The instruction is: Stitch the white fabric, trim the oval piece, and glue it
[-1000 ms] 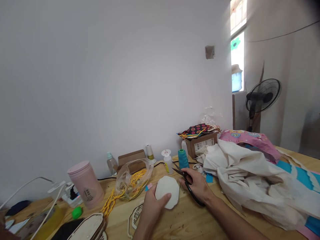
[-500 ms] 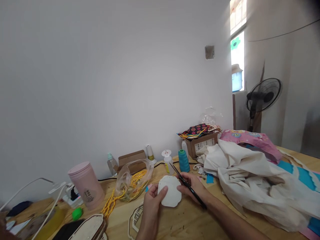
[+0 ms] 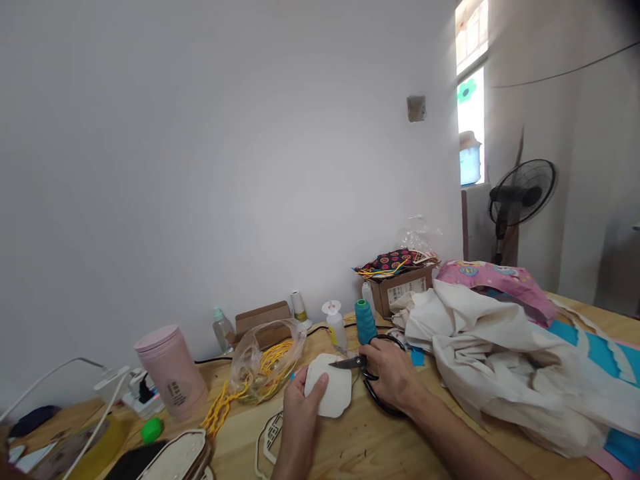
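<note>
My left hand (image 3: 301,410) grips a small white piece (image 3: 334,395) with scalloped edges, like stiff cloth or card, thumb on top and fingers behind. Black-handled scissors (image 3: 353,363) are in my right hand (image 3: 393,372), with the blades pointing left across the piece's upper right edge. The blades look closed or nearly so, and whether they touch the piece I cannot tell. Just behind the scissors stands a cone of teal thread (image 3: 365,323). A white bottle (image 3: 337,328) with a round top is to its left.
Left of my hands are a clear bag of yellow cord (image 3: 273,360), a pink canister (image 3: 171,370) and stacked wooden frames (image 3: 177,457). Another openwork frame (image 3: 270,443) lies by my left forearm. Crumpled white cloth (image 3: 500,353) fills the right side, before a cardboard box (image 3: 403,290).
The scissors have swung from tilted upright in my right hand to a normal hold, blades over the white piece. My right hand has let go of the piece's edge.
</note>
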`<state>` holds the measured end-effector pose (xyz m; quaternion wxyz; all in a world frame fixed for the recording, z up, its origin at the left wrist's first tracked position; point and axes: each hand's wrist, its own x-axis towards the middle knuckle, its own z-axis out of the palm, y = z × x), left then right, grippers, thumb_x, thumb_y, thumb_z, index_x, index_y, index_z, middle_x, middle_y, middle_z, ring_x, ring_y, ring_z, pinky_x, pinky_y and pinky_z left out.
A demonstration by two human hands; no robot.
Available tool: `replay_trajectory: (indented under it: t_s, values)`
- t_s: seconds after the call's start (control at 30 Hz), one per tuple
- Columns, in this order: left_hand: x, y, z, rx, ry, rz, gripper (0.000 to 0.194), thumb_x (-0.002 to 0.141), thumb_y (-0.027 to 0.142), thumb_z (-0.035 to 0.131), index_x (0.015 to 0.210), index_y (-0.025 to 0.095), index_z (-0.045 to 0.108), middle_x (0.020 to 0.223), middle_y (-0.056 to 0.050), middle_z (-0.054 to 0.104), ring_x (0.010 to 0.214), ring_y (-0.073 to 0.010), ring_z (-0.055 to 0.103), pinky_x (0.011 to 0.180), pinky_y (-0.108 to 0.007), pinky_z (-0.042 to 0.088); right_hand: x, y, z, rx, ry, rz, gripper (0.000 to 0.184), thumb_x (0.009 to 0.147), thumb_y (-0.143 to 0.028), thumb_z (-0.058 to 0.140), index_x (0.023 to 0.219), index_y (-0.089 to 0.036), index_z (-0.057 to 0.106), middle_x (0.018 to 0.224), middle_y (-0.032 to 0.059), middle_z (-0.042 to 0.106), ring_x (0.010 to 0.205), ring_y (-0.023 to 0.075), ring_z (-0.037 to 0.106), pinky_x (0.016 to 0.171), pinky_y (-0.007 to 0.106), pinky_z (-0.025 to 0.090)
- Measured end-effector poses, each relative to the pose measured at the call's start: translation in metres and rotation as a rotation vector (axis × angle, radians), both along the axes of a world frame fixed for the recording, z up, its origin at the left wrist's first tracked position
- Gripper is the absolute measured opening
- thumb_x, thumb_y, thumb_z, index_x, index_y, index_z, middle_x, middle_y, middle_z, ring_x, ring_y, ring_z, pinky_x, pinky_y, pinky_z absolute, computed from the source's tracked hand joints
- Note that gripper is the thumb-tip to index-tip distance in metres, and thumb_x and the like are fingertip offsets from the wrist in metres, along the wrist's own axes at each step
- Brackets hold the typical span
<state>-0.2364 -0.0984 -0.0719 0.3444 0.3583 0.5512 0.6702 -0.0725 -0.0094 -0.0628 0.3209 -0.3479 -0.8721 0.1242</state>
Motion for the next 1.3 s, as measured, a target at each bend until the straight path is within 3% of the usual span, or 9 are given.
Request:
replay_trajectory:
  t_s: [0.17, 0.33, 0.6, 0.9, 1.1, 1.3]
  values:
    - [-0.001, -0.003, 0.001, -0.038, 0.029, -0.032, 0.044, 0.055, 0.038, 0.072, 0.087, 0.008, 0.066, 0.074, -0.009, 0.068, 0.056, -0.0163, 0.058, 0.050, -0.024, 0.046, 0.001, 0.004, -0.001, 0.003, -0.055, -0.070, 0.029, 0.064, -0.015, 0.053, 0.090, -0.022, 0.062, 0.087, 0.0039, 0.061, 0.083, 0.0200, 0.055, 0.064, 0.025, 0.035]
    - [0.004, -0.008, 0.008, -0.043, 0.025, -0.170, 0.044, 0.054, 0.040, 0.072, 0.083, 0.008, 0.066, 0.069, -0.008, 0.068, 0.055, -0.0168, 0.058, 0.048, -0.024, 0.044, 0.011, 0.015, -0.003, -0.006, -0.027, -0.149, 0.033, 0.066, -0.012, 0.048, 0.096, -0.021, 0.059, 0.089, 0.0046, 0.061, 0.082, 0.0187, 0.056, 0.065, 0.025, 0.036]
    - [0.002, -0.003, 0.006, -0.054, 0.070, -0.129, 0.042, 0.053, 0.038, 0.071, 0.082, 0.008, 0.065, 0.062, -0.005, 0.065, 0.051, -0.0138, 0.055, 0.046, -0.022, 0.042, 0.001, 0.004, -0.003, 0.057, -0.085, 0.014, 0.029, 0.064, -0.014, 0.053, 0.090, -0.023, 0.061, 0.083, 0.0020, 0.060, 0.080, 0.0180, 0.054, 0.063, 0.024, 0.034]
    - [0.001, -0.007, 0.013, -0.083, 0.137, -0.148, 0.037, 0.055, 0.038, 0.070, 0.078, 0.009, 0.066, 0.061, -0.004, 0.063, 0.049, -0.0139, 0.054, 0.043, -0.022, 0.040, 0.002, 0.005, -0.004, 0.036, -0.134, -0.050, 0.032, 0.063, -0.015, 0.053, 0.092, -0.025, 0.062, 0.086, 0.0018, 0.062, 0.081, 0.0185, 0.056, 0.062, 0.024, 0.034]
    - [-0.001, -0.015, 0.020, -0.100, 0.154, -0.211, 0.040, 0.055, 0.040, 0.070, 0.080, 0.009, 0.067, 0.065, -0.007, 0.066, 0.060, -0.0192, 0.059, 0.056, -0.029, 0.047, 0.013, 0.016, 0.000, 0.008, -0.112, -0.215, 0.035, 0.062, -0.009, 0.049, 0.092, -0.021, 0.062, 0.082, 0.0053, 0.063, 0.077, 0.0193, 0.058, 0.061, 0.025, 0.035]
    - [-0.004, -0.006, 0.012, -0.114, 0.246, -0.124, 0.040, 0.054, 0.039, 0.069, 0.081, 0.011, 0.067, 0.072, -0.008, 0.068, 0.065, -0.0218, 0.060, 0.059, -0.032, 0.048, 0.004, 0.010, -0.003, 0.049, -0.061, -0.140, 0.033, 0.064, -0.013, 0.050, 0.094, -0.022, 0.060, 0.085, 0.0028, 0.062, 0.080, 0.0177, 0.056, 0.064, 0.023, 0.035]
